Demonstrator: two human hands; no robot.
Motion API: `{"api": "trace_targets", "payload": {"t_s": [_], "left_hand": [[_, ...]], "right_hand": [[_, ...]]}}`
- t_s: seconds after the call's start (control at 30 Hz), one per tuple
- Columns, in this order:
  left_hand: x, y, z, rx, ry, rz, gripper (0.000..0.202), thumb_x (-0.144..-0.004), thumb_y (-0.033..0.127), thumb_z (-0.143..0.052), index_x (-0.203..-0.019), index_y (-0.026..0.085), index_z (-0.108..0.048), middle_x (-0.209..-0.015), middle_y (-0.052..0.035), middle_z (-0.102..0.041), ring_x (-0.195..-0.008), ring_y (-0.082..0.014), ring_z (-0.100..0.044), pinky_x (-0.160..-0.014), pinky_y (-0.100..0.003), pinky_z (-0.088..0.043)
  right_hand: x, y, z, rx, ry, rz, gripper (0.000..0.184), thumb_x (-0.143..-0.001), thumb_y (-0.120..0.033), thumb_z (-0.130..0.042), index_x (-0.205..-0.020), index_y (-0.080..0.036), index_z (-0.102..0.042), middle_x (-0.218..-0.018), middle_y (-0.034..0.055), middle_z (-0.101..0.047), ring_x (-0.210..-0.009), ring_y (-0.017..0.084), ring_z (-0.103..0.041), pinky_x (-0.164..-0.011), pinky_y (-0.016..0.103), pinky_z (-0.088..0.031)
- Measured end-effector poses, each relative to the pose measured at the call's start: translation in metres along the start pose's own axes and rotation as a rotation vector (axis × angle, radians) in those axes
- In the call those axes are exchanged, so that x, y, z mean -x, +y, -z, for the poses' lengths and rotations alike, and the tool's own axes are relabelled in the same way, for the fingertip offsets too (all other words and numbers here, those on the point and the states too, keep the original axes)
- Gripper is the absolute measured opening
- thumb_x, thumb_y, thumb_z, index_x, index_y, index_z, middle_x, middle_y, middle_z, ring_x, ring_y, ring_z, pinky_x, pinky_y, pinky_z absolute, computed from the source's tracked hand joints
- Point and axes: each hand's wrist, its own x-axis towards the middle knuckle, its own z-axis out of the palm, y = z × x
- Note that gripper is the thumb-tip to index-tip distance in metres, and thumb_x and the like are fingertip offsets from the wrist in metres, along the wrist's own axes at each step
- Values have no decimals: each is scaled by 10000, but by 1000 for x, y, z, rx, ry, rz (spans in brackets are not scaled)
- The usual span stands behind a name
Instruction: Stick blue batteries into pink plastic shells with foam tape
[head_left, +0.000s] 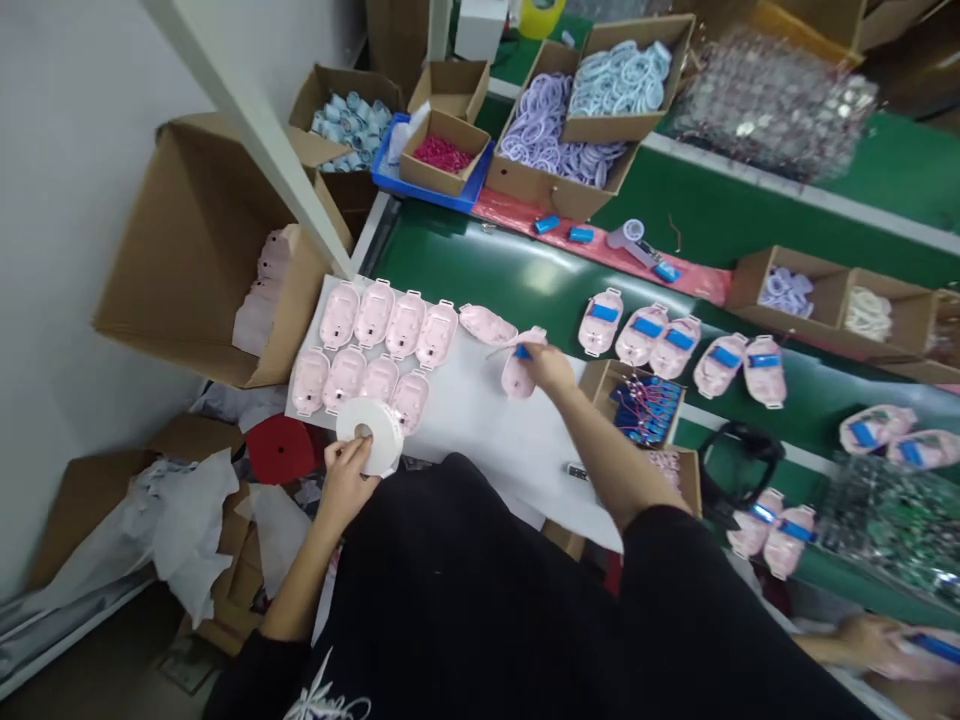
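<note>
the left hand (pixel 346 484) sits near the person, its fingers (pixel 330 453) clamped around the edge of a roll of white tape (pixel 382 438), which is held upright just above the near edge of a white sheet (pixel 469 425). the right hand (pixel 545 368) is further right and far, over the sheet, with its fingers (pixel 531 358) pinched together on a small blue strip (pixel 523 352) pressed to a pink plastic shell (pixel 514 378), though the hand partly hides the grip. a thin pale line runs left from that pinch, too fine to tell what it is. another pink shell (pixel 487 324) lies tilted just beyond it. two rows of bare pink shells (pixel 373 314) lie side by side on the sheet to the left, and the tape roll overlaps the near row. a red disc (pixel 279 448) lies left of the tape, among crumpled white wrapping (pixel 191 530). a cardboard box (pixel 202 250) at left holds more pink shells (pixel 259 300). on the green desk (pixel 480 262) to the right, shells with blue strips (pixel 720 365) stand in a loose row, next to a box of blue parts with red wires (pixel 646 408). far off sit boxes of lilac rings (pixel 544 130) and pale blue rings (pixel 619 80). at the lower right corner, a co-worker's hand (pixel 862 640) reaches in beside a bag of green circuit boards (pixel 892 525).
</note>
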Motion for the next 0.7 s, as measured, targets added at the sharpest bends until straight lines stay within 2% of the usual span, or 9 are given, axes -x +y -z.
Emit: {"api": "trace_targets", "payload": {"t_s": [0.1,0.17,0.23,0.3,0.43,0.5,0.57,0.63,0.7], "left_hand": [[-5,13,-6,-27,-19,24,586,-796,223,-720,-1375,154,-665,-1367,-148,-691,-1187,-339,-510,-1100,-480,-441],[-5,24,-11,-50,-32,52,586,-792,240,-726,-1368,158,-663,-1340,-149,-706,-1192,-342,-521,-1098,-489,-442],[-4,34,-14,-70,-47,90,585,-790,245,-726,-1367,171,-660,-1323,-146,-714,-1206,-346,-528,-1101,-501,-439],[-4,41,-17,-76,-77,119,587,-795,243,-720,-1376,187,-654,-1348,-143,-704,-1223,-349,-527,-1107,-509,-435],[-10,49,-22,-58,-135,111,575,-806,237,-731,-1373,182,-652,-1362,-146,-694,-1231,-350,-508,-1106,-505,-441],[-14,51,-24,-48,-158,89,580,-805,226,-737,-1375,172,-648,-1347,-145,-699,-1238,-351,-495,-1115,-502,-441],[-17,53,-24,-47,-180,65,597,-796,207,-737,-1384,172,-642,-1357,-144,-695,-1245,-349,-492,-1128,-499,-437],[-17,52,-20,-54,-178,46,603,-782,188,-736,-1379,176,-649,-1353,-142,-698,-1254,-349,-495,-1141,-499,-429],[-16,48,-14,-65,-143,44,588,-776,178,-734,-1359,178,-663,-1321,-141,-712,-1275,-354,-498,-1156,-508,-415]], "right_hand": [[-70,61,25,57,-28,-140,414,-966,-231,-632,-1374,-191,-686,-1251,158,-741,-1063,243,-676,-928,325,-487],[-108,89,32,62,-56,-196,390,-974,-211,-631,-1353,-151,-695,-1227,184,-736,-1046,244,-665,-934,366,-484],[-132,105,32,55,-57,-218,377,-1001,-190,-576,-1355,-124,-688,-1243,216,-716,-1082,264,-649,-957,421,-481],[-144,110,27,45,18,-208,409,-1020,-184,-506,-1395,-110,-654,-1331,245,-670,-1208,309,-598,-1032,491,-454],[-149,83,4,-62,251,55,566,-1019,-281,-486,-1548,-80,-478,-1526,236,-543,-1428,357,-427,-1188,550,-336],[-150,57,-9,-103,226,147,673,-1017,-376,-499,-1599,-57,-382,-1557,238,-513,-1460,360,-389,-1214,545,-308],[-152,33,-17,-103,169,89,717,-1012,-422,-503,-1603,-44,-354,-1547,246,-514,-1466,365,-371,-1232,563,-266],[-150,16,-19,-88,135,-6,649,-1011,-415,-503,-1551,-62,-431,-1500,246,-543,-1435,366,-393,-1229,585,-243],[-139,5,-18,-108,131,-66,547,-1016,-420,-497,-1458,-99,-535,-1441,236,-581,-1367,364,-452,-1192,575,-296]]}}
